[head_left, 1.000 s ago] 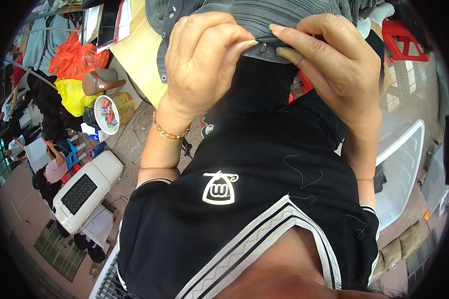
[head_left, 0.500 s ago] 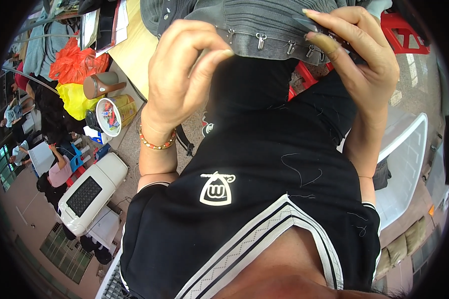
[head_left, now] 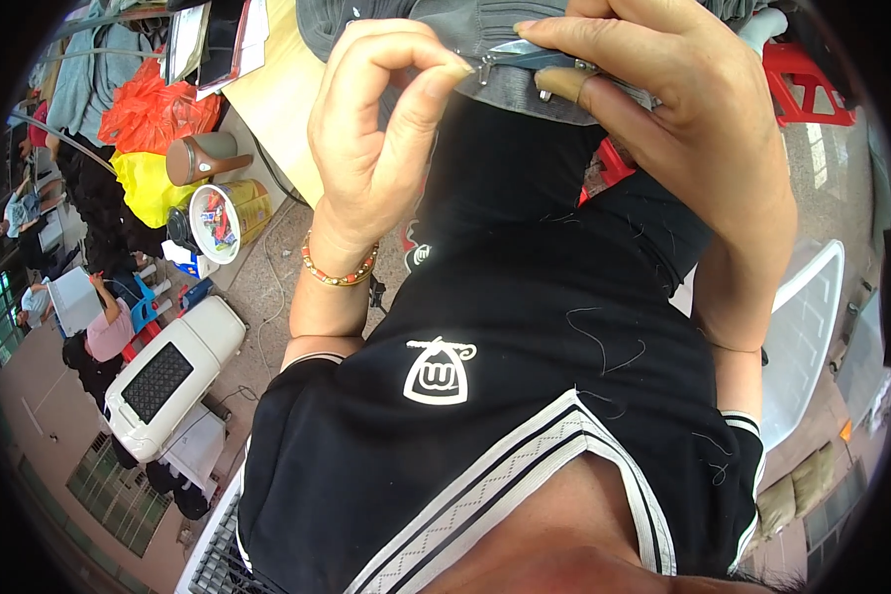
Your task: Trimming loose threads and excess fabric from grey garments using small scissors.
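A grey ribbed garment with metal hooks along its edge lies in front of me at the top of the view. My right hand holds a pair of thread snips, the blades pointing left over that edge. Close to the tips sits a metal hook. My left hand is closed in a pinch right beside this hook. What lies between its thumb and forefinger is too small to make out.
To the left are a light wooden tabletop, a tub of small wrapped items, a brown-lidded cup and plastic bags. A red stool and a white bin stand right. People sit far left.
My right hand has moved left along the garment's edge, bringing the snips up to the left fingertips. My left hand has shifted slightly right and stays pinched.
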Demonstrator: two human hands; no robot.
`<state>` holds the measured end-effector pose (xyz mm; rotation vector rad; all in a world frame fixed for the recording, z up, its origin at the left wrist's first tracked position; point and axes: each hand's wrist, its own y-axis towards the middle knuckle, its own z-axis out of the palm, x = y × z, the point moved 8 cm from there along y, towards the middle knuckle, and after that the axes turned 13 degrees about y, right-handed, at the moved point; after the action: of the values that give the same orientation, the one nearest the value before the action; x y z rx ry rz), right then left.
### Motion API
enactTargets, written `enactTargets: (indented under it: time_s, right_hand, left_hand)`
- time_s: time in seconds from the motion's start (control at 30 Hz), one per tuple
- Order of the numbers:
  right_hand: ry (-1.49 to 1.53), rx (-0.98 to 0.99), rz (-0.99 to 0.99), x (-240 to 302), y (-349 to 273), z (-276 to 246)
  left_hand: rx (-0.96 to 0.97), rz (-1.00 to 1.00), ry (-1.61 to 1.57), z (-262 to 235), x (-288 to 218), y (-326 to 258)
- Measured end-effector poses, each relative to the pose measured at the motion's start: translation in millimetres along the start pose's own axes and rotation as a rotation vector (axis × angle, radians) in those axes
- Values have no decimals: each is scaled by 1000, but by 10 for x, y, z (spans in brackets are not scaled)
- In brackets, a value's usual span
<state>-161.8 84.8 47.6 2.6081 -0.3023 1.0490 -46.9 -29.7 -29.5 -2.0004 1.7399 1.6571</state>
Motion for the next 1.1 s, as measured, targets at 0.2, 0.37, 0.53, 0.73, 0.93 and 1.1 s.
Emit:
enactTargets:
  time_s: [0.2,0.37,0.53,0.73,0.93,1.1]
  right_hand:
    - [-95,115,28,110,154,70]
    - [-175,164,26,160,194,115]
    - [-198,197,35,168,217,136]
    - [-218,183,40,174,206,129]
    - [-253,136,-68,163,172,156]
    - [-236,147,-92,147,166,180]
  left_hand:
    - [29,-42,-74,1,117,-63]
    - [42,6,-30,28,122,-27]
    - [41,-7,-76,48,159,-38]
    - [34,-40,-97,33,199,-55]
    - [43,-9,-53,33,174,-53]
    - [40,-4,-43,29,165,-51]
